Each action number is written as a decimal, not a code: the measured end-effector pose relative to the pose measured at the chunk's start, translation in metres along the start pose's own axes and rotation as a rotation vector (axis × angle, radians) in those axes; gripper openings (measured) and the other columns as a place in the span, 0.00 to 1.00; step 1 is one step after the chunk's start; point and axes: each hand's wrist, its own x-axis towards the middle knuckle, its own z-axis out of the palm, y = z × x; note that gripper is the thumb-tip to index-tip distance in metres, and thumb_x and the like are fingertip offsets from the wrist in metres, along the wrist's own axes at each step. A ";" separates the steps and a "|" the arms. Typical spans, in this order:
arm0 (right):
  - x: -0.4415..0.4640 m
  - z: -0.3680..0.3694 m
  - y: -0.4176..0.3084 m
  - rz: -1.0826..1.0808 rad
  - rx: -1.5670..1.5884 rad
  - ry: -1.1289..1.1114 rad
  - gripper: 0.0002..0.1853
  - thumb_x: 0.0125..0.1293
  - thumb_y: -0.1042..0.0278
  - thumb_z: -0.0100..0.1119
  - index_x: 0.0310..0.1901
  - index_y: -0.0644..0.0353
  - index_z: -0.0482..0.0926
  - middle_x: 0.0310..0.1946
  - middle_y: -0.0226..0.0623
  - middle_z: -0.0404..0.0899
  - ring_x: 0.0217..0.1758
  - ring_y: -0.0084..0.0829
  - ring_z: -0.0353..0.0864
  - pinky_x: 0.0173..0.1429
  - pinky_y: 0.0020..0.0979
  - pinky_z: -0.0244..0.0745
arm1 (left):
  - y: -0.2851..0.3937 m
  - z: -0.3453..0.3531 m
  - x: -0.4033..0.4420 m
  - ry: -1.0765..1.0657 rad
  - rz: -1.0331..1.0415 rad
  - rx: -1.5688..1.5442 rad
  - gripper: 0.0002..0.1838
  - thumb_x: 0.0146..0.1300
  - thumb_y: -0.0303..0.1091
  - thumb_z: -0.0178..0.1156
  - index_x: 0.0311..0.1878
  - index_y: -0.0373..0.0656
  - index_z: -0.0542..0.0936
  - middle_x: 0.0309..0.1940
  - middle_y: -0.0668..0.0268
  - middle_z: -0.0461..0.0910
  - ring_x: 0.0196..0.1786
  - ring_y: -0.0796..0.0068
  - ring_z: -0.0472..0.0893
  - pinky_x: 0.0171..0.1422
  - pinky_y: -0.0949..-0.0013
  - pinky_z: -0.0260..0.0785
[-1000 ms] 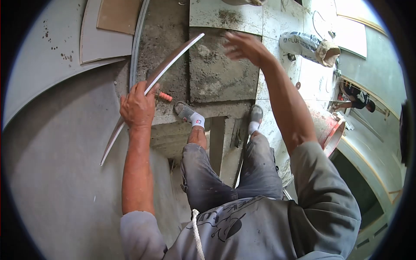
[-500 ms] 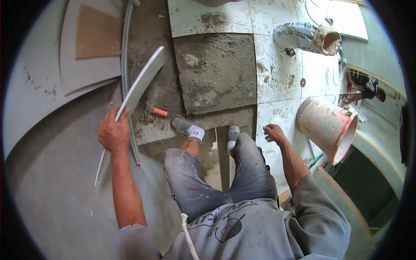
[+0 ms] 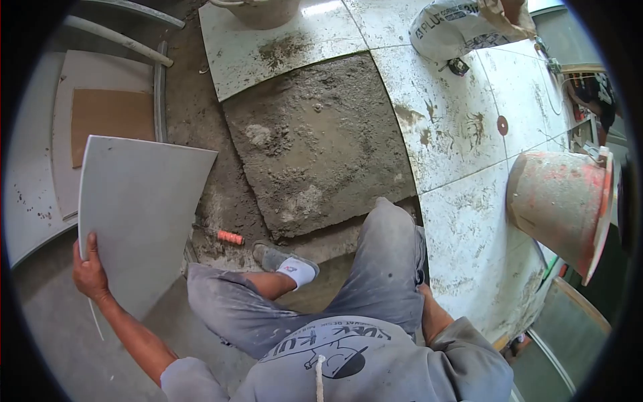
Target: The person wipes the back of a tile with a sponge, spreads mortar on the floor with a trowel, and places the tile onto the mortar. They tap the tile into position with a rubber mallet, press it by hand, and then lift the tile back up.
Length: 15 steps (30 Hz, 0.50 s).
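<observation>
My left hand grips the edge of a large pale floor tile, with the thumb on its face and the fingers behind. The tile stands tilted at the left, its broad face toward me. By my right knee only my right forearm shows; the fingers are hidden by the leg. Ahead of my knees lies a rough bed of grey mortar, bordered by laid white tiles along its far and right sides. A spool of orange string rests on the ground between the held tile and my foot.
A mortar-stained bucket lies on its side at the right. On the tiles stand an open paper bag and a small black tape measure. Another bucket is at the top. Boards lean at left; another person is far right.
The tile has turned from edge-on to face-on and moved left and lower with my left hand. My right hand has gone down behind the right knee. My knees are more bent.
</observation>
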 end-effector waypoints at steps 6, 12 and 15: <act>0.020 0.056 -0.047 0.056 0.337 0.066 0.24 0.48 0.52 0.59 0.37 0.69 0.78 0.38 0.56 0.79 0.46 0.51 0.79 0.49 0.41 0.72 | -0.005 0.008 -0.012 0.111 0.017 0.028 0.32 0.54 0.69 0.53 0.48 0.51 0.80 0.33 0.61 0.83 0.36 0.63 0.81 0.40 0.63 0.70; 0.004 0.035 0.004 0.003 0.419 0.137 0.22 0.49 0.55 0.60 0.39 0.67 0.75 0.39 0.55 0.78 0.48 0.51 0.77 0.51 0.41 0.70 | -0.021 0.012 -0.005 0.234 0.076 0.041 0.34 0.53 0.69 0.55 0.51 0.51 0.79 0.34 0.58 0.83 0.36 0.62 0.81 0.41 0.63 0.70; -0.023 0.002 0.010 -0.032 0.366 0.161 0.22 0.50 0.56 0.61 0.39 0.67 0.74 0.40 0.54 0.78 0.49 0.52 0.76 0.52 0.41 0.69 | -0.021 0.015 -0.002 0.200 0.015 0.103 0.33 0.53 0.69 0.55 0.50 0.52 0.79 0.34 0.58 0.82 0.38 0.61 0.82 0.41 0.63 0.70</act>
